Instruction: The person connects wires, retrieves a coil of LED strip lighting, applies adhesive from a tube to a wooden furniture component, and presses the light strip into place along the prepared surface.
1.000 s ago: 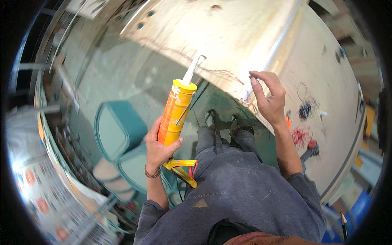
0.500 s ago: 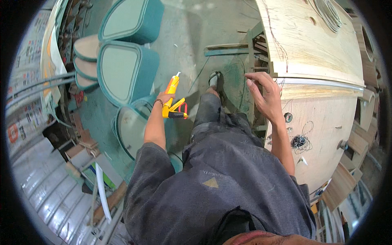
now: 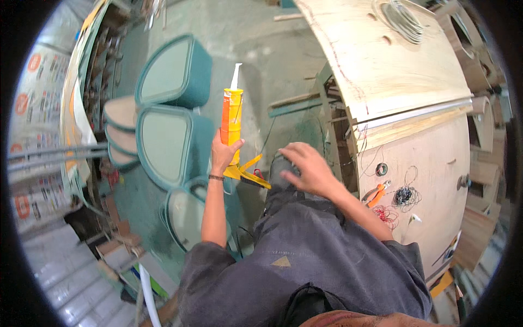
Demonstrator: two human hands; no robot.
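Right hand (image 3: 311,170) just beyond the grey shirt (image 3: 327,261) — fingers parted, apparently empty. Left hand (image 3: 222,155) wraps the yellow caulking gun (image 3: 233,122), nozzle up, presumably against drips. On the worktop (image 3: 436,163) — pliers (image 3: 376,194) beside dark wire (image 3: 404,197), likely for reach.

The light seems to fall from above: the pale top of the counter (image 3: 376,71) is very bright, while the space beneath it lies in deep shadow. The floor (image 3: 261,38) is more dimly lit, with soft grey shadows. The plastic sheeting (image 3: 49,82) gives a whitish sheen. The right hand (image 3: 309,170) looks slightly blurred. Straight edges bend toward the rim, where black corners close the view.
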